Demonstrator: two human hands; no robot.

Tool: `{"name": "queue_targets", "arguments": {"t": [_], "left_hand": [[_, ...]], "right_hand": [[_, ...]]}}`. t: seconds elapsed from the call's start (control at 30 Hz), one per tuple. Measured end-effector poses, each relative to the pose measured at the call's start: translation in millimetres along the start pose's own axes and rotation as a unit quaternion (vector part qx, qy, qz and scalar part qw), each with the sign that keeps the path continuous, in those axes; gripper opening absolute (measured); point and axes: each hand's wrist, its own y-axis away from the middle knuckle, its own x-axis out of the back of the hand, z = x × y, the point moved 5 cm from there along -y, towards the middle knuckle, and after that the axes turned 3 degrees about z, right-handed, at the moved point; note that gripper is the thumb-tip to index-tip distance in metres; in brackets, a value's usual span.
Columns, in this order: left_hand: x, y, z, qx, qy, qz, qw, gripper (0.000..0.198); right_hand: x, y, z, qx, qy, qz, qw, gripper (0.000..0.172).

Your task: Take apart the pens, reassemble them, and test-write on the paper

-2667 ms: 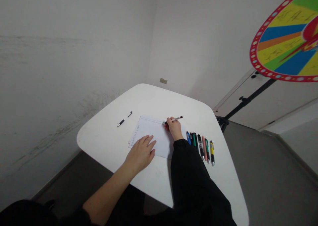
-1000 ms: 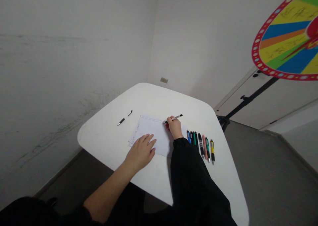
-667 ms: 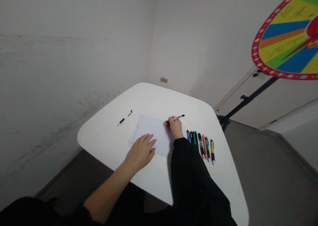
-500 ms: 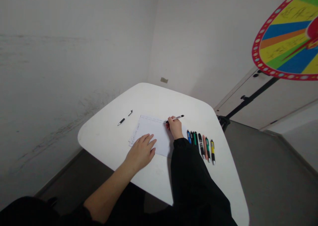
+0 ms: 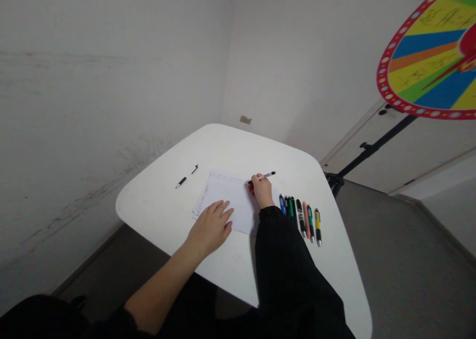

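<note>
My right hand (image 5: 261,190) grips a pen (image 5: 266,175) with a white barrel and black ends, its tip down at the upper right of a white sheet of paper (image 5: 238,205). Small writing runs along the sheet's top and left edges. Flat on the lower left part of the paper lies my left hand (image 5: 212,224), fingers spread, holding nothing. A second pen (image 5: 186,177), white with a black grip, rests apart on the left of the table.
Several pens and markers (image 5: 300,218) lie side by side right of the paper on the white table (image 5: 230,143). Walls stand behind and to the left. A colourful prize wheel (image 5: 420,56) on a black stand (image 5: 366,153) rises at the right.
</note>
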Motion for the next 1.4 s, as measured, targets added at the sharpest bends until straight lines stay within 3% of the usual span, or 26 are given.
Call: {"name": "queue_targets", "arguments": {"t": [1.2,1.4], "left_hand": [[0.4,-0.4,0.0,-0.005,-0.006,-0.003,1.000,0.040],[-0.7,-0.3,-0.7,-0.005,-0.007,0.004,1.000,0.040]], "right_hand": [[3.4,3.6,-5.9,0.001,0.001,0.013,1.000,0.021],[4.5,-0.2,2.3,-0.016,-0.020,0.029,0.999,0.020]]}}
